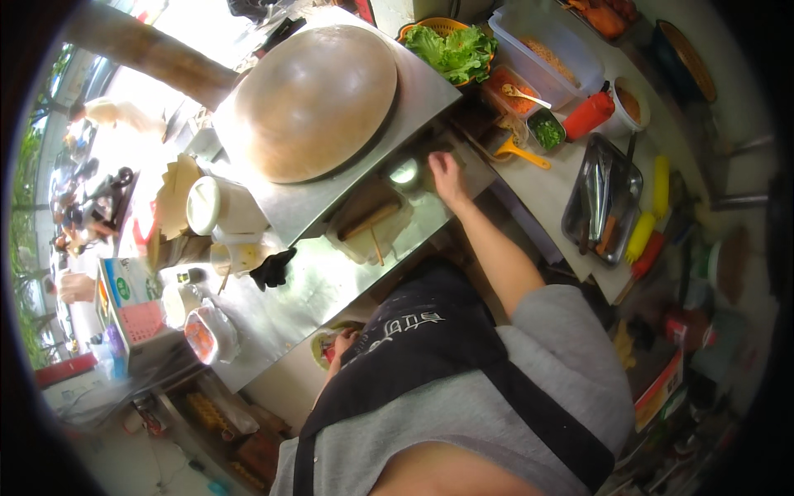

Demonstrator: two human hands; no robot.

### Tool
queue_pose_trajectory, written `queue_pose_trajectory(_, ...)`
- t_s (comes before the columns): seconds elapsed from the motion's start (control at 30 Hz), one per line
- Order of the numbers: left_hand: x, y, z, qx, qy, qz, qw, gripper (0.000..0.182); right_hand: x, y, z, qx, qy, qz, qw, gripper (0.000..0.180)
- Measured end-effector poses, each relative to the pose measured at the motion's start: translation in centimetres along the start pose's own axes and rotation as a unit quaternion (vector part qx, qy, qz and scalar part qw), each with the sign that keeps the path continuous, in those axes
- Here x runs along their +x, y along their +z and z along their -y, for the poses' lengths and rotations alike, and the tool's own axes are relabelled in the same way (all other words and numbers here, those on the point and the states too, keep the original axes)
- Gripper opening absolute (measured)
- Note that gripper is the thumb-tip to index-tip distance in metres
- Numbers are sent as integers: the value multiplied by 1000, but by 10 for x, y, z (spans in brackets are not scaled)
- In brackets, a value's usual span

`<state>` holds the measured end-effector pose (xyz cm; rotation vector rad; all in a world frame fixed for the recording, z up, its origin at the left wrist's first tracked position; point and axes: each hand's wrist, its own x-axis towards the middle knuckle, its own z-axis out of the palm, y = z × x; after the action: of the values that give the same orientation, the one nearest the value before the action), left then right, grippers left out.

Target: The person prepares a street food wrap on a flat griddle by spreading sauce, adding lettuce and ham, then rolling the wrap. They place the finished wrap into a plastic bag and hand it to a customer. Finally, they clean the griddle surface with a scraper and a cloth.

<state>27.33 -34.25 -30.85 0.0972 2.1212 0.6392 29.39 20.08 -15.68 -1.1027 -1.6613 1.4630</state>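
My right hand (448, 175) reaches over the steel counter beside the raised griddle stand, its fingers bent close together; whether anything is between them cannot be told. Just left of it is a small shiny round metal vessel (404, 172). A large round griddle plate (319, 102) lies on the steel stand. Below its edge, a tray (378, 232) holds a wooden scraper or spreader with a thin stick. My left hand (342, 345) is low by the black apron, partly hidden, next to a round container (324, 350) with a green and red look; its grip is unclear.
Lettuce (453, 49) in a basket, a clear plastic bin (546, 56), chopped greens (547, 131), a red squeeze bottle (589, 115) and a steel tray of tongs (603, 198) stand at right. A white bucket (226, 208), a black cloth-like item (273, 270) and a cardboard box (133, 304) are at left.
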Motion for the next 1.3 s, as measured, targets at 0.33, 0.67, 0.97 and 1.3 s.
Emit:
queue_pose_trajectory(0.33,-19,-6,-51,-61,41,-14,997,30,12,-3,-25,-432,-66,108,893,67)
queue_pose_trajectory(0.67,-9,-9,5,-22,32,20,999,32,45,33,-37,-476,53,93,873,45)
queue_pose_trajectory(0.97,-33,-34,-88,-89,-30,38,995,27,-37,-6,-39,-440,-187,90,874,55)
queue_pose_trajectory(1.3,-46,-19,-200,-337,44,-40,940,37,-34,-22,-39,-453,-127,146,870,45)
